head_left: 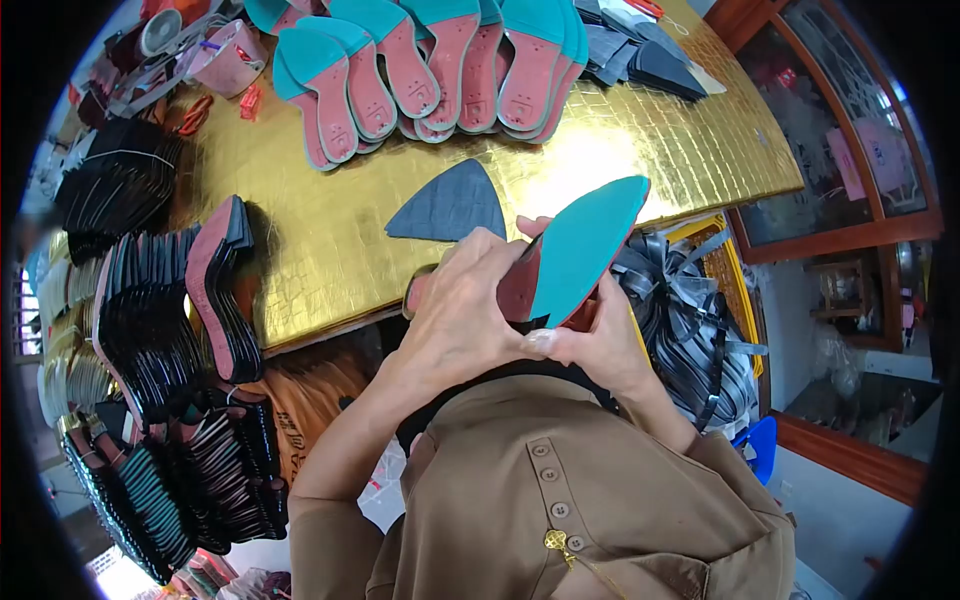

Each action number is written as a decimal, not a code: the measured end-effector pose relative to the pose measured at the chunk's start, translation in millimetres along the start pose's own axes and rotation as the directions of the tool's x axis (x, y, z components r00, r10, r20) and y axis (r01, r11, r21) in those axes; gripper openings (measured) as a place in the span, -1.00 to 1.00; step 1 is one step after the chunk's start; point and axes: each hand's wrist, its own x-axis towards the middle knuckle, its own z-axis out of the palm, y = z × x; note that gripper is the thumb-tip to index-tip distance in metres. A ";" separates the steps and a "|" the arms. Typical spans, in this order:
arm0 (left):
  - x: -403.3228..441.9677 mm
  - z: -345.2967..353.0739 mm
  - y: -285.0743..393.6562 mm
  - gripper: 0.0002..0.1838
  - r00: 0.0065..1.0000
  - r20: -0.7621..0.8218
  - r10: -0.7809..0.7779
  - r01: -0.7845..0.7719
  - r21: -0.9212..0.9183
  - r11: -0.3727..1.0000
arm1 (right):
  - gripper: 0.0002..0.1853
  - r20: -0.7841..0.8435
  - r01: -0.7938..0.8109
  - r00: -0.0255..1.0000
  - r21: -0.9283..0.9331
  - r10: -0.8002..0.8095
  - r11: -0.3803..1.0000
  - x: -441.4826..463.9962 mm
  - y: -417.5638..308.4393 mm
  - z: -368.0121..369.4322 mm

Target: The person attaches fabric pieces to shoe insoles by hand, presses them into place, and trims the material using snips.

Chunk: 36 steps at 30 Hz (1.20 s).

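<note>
Both my hands grip one shoe insole (pixel 590 240) in front of my chest, its pointed teal front tilted up to the right. My left hand (pixel 455 300) wraps round its pinkish-brown middle, fingers closed. At the lower edge of the teal part, my right hand (pixel 600 345) presses with its thumb while its fingers go underneath, mostly hidden. The two thumbs meet near the insole's edge. Just beyond my left hand, a dark grey triangular piece (pixel 450 205) of material lies flat on the gold table (pixel 320 250).
Pink-and-teal insoles (pixel 430 70) overlap at the table's back. Dark cut pieces (pixel 650 60) lie at the back right. Stacked dark insoles (pixel 150 310) stand at the left. Black straps (pixel 690 330) fill a yellow crate (pixel 740 290) on the right. A pink basket (pixel 230 60) sits far left.
</note>
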 end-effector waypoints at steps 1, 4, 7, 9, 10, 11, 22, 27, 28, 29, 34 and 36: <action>1.4 2.0 -1.3 -0.23 0.999 -0.027 0.020 -0.020 0.002 1.000 | -0.16 -0.007 0.006 1.000 0.002 -0.006 1.000 -0.6 -0.6 -0.9; 5.0 0.5 6.7 -0.22 0.999 0.000 0.053 -0.053 -0.039 0.998 | -0.35 -0.030 -0.168 0.984 0.207 0.178 0.964 -3.3 -3.2 -31.7; 8.5 -5.0 24.2 -0.21 0.988 0.133 0.080 -0.057 -0.169 0.984 | -0.65 -0.248 0.013 0.965 0.382 0.089 0.924 2.6 18.5 -50.2; 7.1 -2.8 28.3 -0.20 0.981 0.175 0.088 -0.065 -0.131 0.989 | -0.75 -0.318 0.020 0.943 0.346 0.097 0.938 3.4 31.8 -55.0; 5.4 -2.1 29.7 -0.19 0.974 0.207 0.088 -0.072 -0.080 0.994 | -0.83 -0.371 0.023 0.923 0.314 0.100 0.949 4.8 38.5 -55.0; 3.4 -1.5 30.6 -0.18 0.968 0.237 0.083 -0.079 -0.027 0.997 | -0.85 -0.419 0.023 0.902 0.285 0.103 0.958 6.2 44.0 -54.6; 14.4 2.3 27.4 -0.01 0.906 0.415 -0.086 0.015 0.170 0.985 | -0.71 -0.205 0.017 0.979 0.035 -0.010 0.999 14.1 -23.4 -79.0; 24.0 22.9 2.6 0.19 0.932 0.344 0.111 -0.076 -0.114 0.991 | -0.70 -0.266 0.059 0.957 -0.204 -0.114 0.977 29.8 -35.3 -89.5; 25.3 24.0 3.7 0.19 0.929 0.353 0.109 -0.072 -0.119 0.990 | -0.70 -0.275 0.052 0.956 -0.201 -0.107 0.978 30.5 -29.4 -93.1; 30.1 22.5 6.6 0.21 0.907 0.409 0.104 -0.060 -0.119 0.991 | -0.67 -0.295 0.030 0.948 -0.285 -0.118 0.958 33.0 -16.9 -98.1; 42.7 14.2 11.5 0.30 0.847 0.525 0.082 -0.050 -0.076 0.996 | -0.54 -0.182 0.222 0.872 -0.680 -0.455 0.699 35.0 46.7 -119.6; 38.7 12.9 7.8 0.29 0.886 0.457 0.081 -0.085 -0.012 0.996 | -0.56 -0.264 0.112 0.921 -0.521 -0.285 0.846 2.2 33.1 -108.0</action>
